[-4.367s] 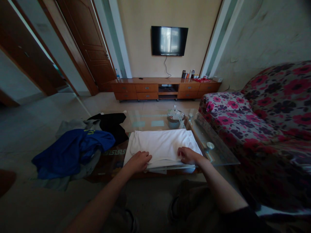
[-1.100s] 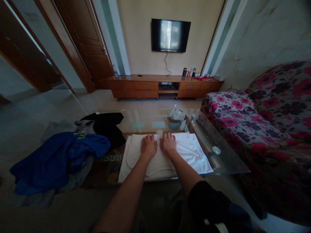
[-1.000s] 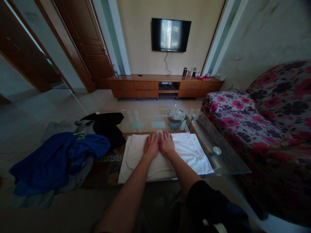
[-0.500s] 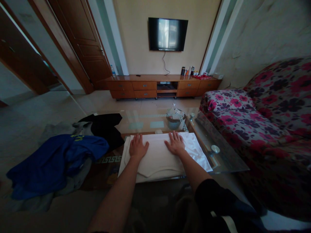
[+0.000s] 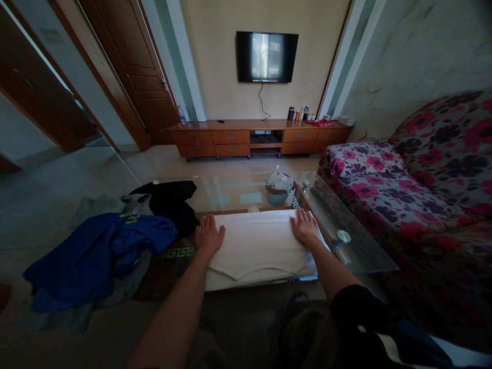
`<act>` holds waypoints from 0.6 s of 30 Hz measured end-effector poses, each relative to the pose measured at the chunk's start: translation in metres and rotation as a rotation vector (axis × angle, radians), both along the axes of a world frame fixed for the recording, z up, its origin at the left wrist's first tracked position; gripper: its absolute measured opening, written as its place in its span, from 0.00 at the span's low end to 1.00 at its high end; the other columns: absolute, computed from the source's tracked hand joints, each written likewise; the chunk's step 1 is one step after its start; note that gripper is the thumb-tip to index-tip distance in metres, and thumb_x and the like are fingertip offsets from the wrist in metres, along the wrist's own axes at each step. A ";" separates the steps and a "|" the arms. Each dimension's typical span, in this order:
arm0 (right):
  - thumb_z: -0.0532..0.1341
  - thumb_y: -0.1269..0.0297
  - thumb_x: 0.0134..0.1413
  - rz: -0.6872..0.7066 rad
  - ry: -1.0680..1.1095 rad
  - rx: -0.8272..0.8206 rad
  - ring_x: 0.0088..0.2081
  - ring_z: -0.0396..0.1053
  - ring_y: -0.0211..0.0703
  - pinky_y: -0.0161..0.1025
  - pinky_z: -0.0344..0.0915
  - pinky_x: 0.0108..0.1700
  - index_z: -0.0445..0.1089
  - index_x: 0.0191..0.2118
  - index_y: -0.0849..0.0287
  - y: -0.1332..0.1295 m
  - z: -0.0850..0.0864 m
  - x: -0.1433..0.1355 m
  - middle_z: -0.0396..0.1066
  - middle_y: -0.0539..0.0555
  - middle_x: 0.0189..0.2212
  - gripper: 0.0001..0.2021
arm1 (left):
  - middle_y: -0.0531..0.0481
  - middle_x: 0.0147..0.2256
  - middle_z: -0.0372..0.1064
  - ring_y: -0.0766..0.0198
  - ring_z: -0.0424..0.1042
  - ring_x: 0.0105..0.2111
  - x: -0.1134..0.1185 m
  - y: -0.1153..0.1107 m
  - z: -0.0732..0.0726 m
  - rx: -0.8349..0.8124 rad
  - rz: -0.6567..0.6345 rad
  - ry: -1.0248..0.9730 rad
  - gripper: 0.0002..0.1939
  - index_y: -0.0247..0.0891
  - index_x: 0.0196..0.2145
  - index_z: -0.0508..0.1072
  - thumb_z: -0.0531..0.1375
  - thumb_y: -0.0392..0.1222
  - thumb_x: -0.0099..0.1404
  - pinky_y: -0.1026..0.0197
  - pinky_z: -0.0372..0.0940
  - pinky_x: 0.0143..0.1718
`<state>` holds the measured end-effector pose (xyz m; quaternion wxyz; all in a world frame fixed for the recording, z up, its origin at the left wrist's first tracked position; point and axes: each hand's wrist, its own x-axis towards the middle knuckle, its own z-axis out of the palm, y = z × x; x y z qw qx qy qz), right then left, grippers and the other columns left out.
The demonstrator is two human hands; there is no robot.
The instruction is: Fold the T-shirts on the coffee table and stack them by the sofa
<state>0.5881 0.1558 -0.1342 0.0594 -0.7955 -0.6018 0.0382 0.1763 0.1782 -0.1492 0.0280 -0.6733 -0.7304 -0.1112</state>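
Cloth [image 5: 255,243] — white, nearly smooth, folded rectangular — with both hands [image 5: 208,236] [image 5: 306,227] flat on its far corners, fingers extended, nothing gripped.

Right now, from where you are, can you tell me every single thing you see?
White cloth: one folded pile, white, under both hands
Glass table: one, clear, under the cloth
Blue garment: one, blue, left
Black garment: one, black, behind the blue
Grey clothing: count unclear, grey, around the blue
Silver disc: one, silver, right of the cloth
Basket: one, greyish, beyond the cloth
Sofa: one, flowery pink and dark, right
Cabinet: one, brown, far wall
Bottles and cans: several, mixed, cabinet's right
TV: one, black, above the cabinet
Door: one, brown, far left
Left hand: one, bare, cloth's left end
Right hand: one, bare, cloth's right end
Sleeve: one, black, right arm
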 end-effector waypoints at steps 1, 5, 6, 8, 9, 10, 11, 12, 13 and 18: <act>0.34 0.44 0.71 -0.005 0.007 0.005 0.75 0.34 0.52 0.52 0.37 0.73 0.40 0.76 0.59 0.000 0.000 0.000 0.38 0.55 0.76 0.37 | 0.38 0.73 0.45 0.50 0.45 0.73 -0.001 0.000 0.000 0.001 -0.013 0.001 0.38 0.29 0.73 0.49 0.44 0.54 0.73 0.42 0.46 0.70; 0.33 0.48 0.71 -0.084 0.053 0.039 0.75 0.38 0.53 0.52 0.40 0.72 0.44 0.75 0.67 0.002 0.003 -0.001 0.41 0.60 0.75 0.37 | 0.36 0.73 0.45 0.48 0.45 0.73 0.000 0.001 0.001 0.071 -0.034 0.010 0.37 0.26 0.72 0.52 0.47 0.51 0.73 0.44 0.46 0.71; 0.33 0.49 0.71 -0.108 0.059 0.059 0.75 0.39 0.54 0.53 0.41 0.72 0.45 0.75 0.68 0.002 0.003 0.000 0.42 0.61 0.75 0.37 | 0.37 0.73 0.46 0.49 0.45 0.73 0.001 0.002 0.002 0.099 -0.051 0.015 0.36 0.27 0.72 0.53 0.47 0.50 0.73 0.45 0.45 0.71; 0.34 0.50 0.71 -0.128 0.067 0.092 0.74 0.40 0.55 0.54 0.42 0.72 0.45 0.75 0.67 0.001 0.003 0.004 0.42 0.60 0.75 0.36 | 0.39 0.72 0.48 0.50 0.46 0.72 0.004 0.005 0.003 0.135 -0.097 0.020 0.34 0.29 0.71 0.54 0.48 0.47 0.72 0.46 0.43 0.72; 0.34 0.51 0.71 -0.126 0.071 0.103 0.74 0.40 0.55 0.55 0.43 0.72 0.46 0.75 0.65 0.001 0.002 0.006 0.43 0.60 0.75 0.35 | 0.40 0.72 0.49 0.50 0.47 0.72 0.006 0.007 0.003 0.139 -0.119 0.020 0.33 0.31 0.71 0.55 0.49 0.46 0.72 0.45 0.42 0.72; 0.34 0.52 0.72 -0.119 0.076 0.113 0.74 0.41 0.55 0.54 0.44 0.72 0.47 0.75 0.64 0.001 0.002 0.009 0.44 0.59 0.74 0.34 | 0.41 0.72 0.50 0.51 0.48 0.72 0.007 0.009 0.003 0.135 -0.135 0.019 0.32 0.32 0.71 0.56 0.49 0.45 0.72 0.45 0.42 0.72; 0.35 0.53 0.72 -0.114 0.078 0.128 0.74 0.43 0.54 0.54 0.45 0.71 0.48 0.75 0.62 0.001 0.002 0.011 0.45 0.58 0.74 0.33 | 0.41 0.72 0.50 0.51 0.49 0.72 0.009 0.011 0.002 0.128 -0.142 0.016 0.32 0.33 0.70 0.57 0.49 0.45 0.72 0.45 0.43 0.72; 0.35 0.54 0.72 -0.109 0.075 0.149 0.73 0.44 0.54 0.54 0.46 0.71 0.49 0.75 0.60 0.001 0.002 0.013 0.46 0.58 0.74 0.32 | 0.41 0.72 0.50 0.50 0.49 0.71 0.010 0.013 0.001 0.120 -0.144 0.014 0.31 0.33 0.70 0.58 0.49 0.45 0.73 0.45 0.43 0.72; 0.36 0.56 0.72 -0.100 0.070 0.172 0.73 0.45 0.53 0.54 0.48 0.70 0.50 0.74 0.58 0.001 0.002 0.014 0.47 0.58 0.74 0.31 | 0.41 0.72 0.50 0.50 0.49 0.71 0.011 0.014 -0.001 0.112 -0.143 0.013 0.31 0.33 0.70 0.59 0.48 0.45 0.73 0.45 0.43 0.71; 0.43 0.55 0.72 -0.023 0.081 0.145 0.71 0.47 0.58 0.63 0.51 0.67 0.58 0.71 0.45 0.005 0.004 0.011 0.53 0.55 0.72 0.26 | 0.42 0.72 0.49 0.49 0.49 0.71 0.012 0.015 -0.006 0.055 -0.160 0.021 0.30 0.34 0.70 0.59 0.45 0.47 0.75 0.43 0.47 0.70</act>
